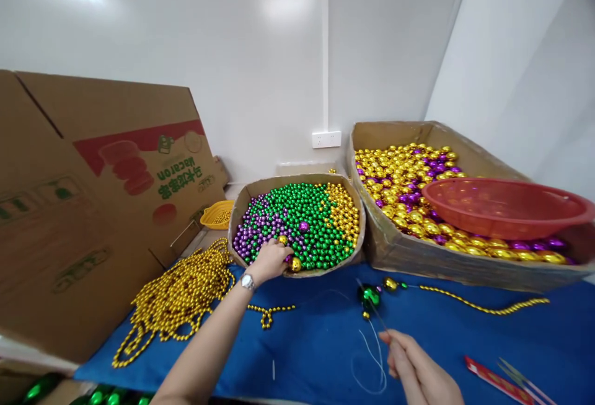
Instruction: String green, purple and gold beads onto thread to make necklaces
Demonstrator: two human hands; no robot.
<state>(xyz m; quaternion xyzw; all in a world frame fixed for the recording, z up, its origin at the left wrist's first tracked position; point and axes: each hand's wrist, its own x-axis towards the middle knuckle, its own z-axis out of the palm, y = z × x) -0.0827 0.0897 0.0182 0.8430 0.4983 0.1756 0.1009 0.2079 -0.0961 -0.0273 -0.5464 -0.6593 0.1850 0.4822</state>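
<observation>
My left hand [271, 259] reaches into a cardboard tray [297, 180] of small purple, green and gold beads [307, 219], fingers curled over the purple beads near its front edge; a watch is on that wrist. My right hand [416, 371] is low at the front, fingers pinched on a thin needle [372, 306] with white thread [374, 355] trailing on the blue cloth. On the thread lie a green ball [370, 295], a gold ball [390, 283] and a strand of small gold beads [483, 307].
A pile of gold bead strands [181, 293] lies at the left on the blue cloth [316, 337]. A large cardboard box [93, 200] stands at the left. A bigger tray of gold and purple balls [404, 182] holds a red basin [502, 206]. A red-handled tool [502, 380] lies at the front right.
</observation>
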